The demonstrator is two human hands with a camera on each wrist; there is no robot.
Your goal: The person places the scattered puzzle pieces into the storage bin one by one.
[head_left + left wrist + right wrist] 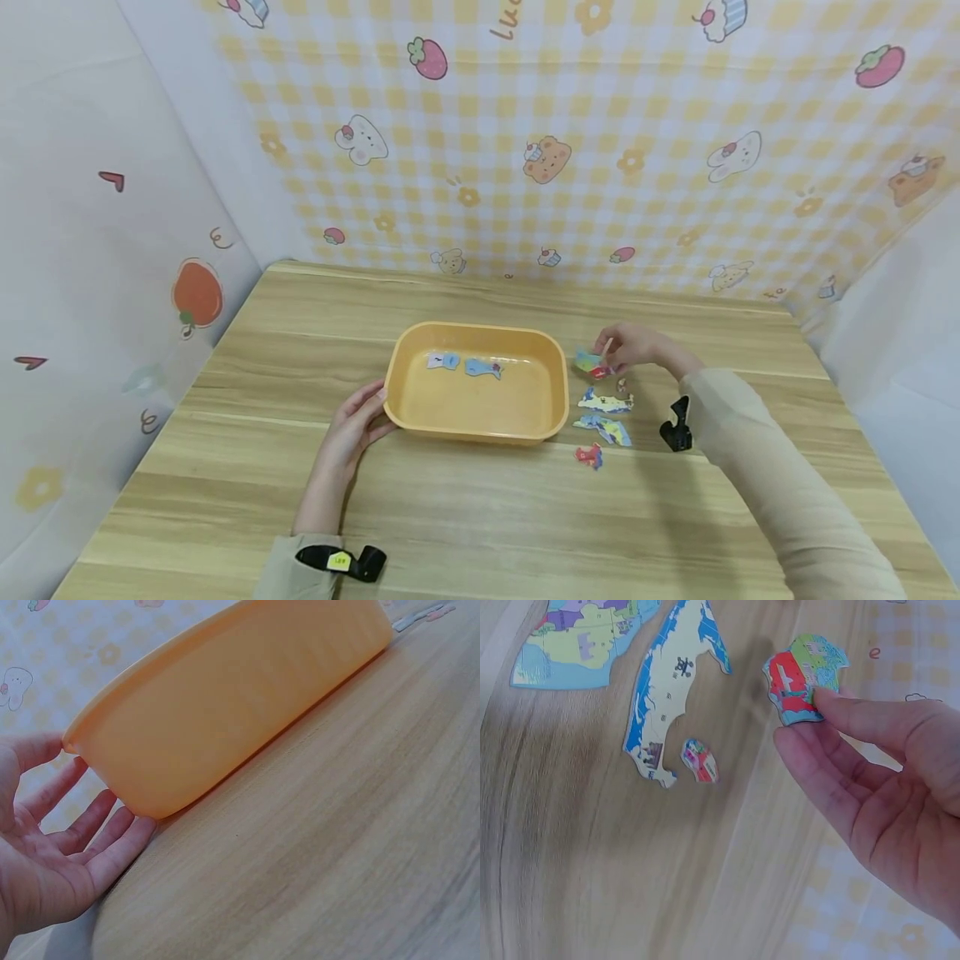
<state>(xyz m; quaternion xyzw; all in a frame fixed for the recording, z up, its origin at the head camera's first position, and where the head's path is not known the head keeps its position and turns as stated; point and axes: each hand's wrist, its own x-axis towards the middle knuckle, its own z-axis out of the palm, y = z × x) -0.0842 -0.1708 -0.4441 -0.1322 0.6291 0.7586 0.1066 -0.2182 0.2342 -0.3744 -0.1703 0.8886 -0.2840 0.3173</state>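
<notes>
A yellow plastic basin (480, 433) stands on the table, with two pale blue puzzle pieces (483, 368) lying inside it. At its left end my left hand (365, 414) rests on the outer wall, fingers extended; the left wrist view shows the fingertips (142, 823) spread from the rim down to the base. To the right of the basin, my right hand (633, 346) pinches a red, green and blue map puzzle piece (799, 679) between thumb and fingers. Nearby lie a long cream-and-blue piece (664, 690) and a small red piece (699, 760).
Towards the front, right of the basin, lie a blue-yellow-purple map piece (611, 429) and a red piece (589, 456). Black wrist-camera mounts (677, 425) are on both sleeves. Patterned cloth (495, 208) hangs behind the wooden table (480, 517), with pale cloth at both sides.
</notes>
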